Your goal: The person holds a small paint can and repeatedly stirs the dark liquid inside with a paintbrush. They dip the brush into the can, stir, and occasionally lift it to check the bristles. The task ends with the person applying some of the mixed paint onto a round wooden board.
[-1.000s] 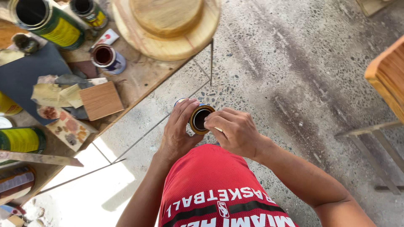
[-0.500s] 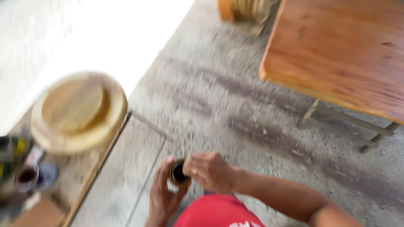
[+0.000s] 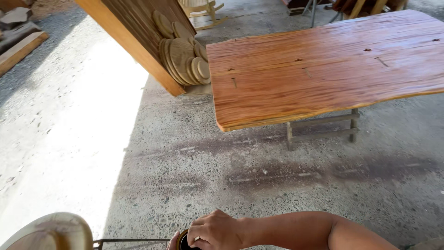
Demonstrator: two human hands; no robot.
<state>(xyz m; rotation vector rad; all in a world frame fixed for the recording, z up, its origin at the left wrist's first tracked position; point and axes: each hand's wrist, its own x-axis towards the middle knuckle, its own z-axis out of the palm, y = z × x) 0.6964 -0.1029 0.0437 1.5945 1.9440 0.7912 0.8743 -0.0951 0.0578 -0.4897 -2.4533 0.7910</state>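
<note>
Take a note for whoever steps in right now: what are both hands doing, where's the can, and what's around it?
Right hand: closed over the rim of the small open can, at the bottom edge of the view.
Left hand: only a sliver shows under the can; it seems to cradle it.
Can: open, dark inside, held above the concrete floor.
Nearby: round wooden piece at lower left, wooden slab table ahead, wooden discs leaning on a board.
Done or left: cannot tell from this view.

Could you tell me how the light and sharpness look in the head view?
Head view: sharp overall; sunlight blows out the concrete floor at left; the glossy wooden tabletop sits in shade with a soft sheen; the right hand and small can are cropped by the bottom edge.
</note>
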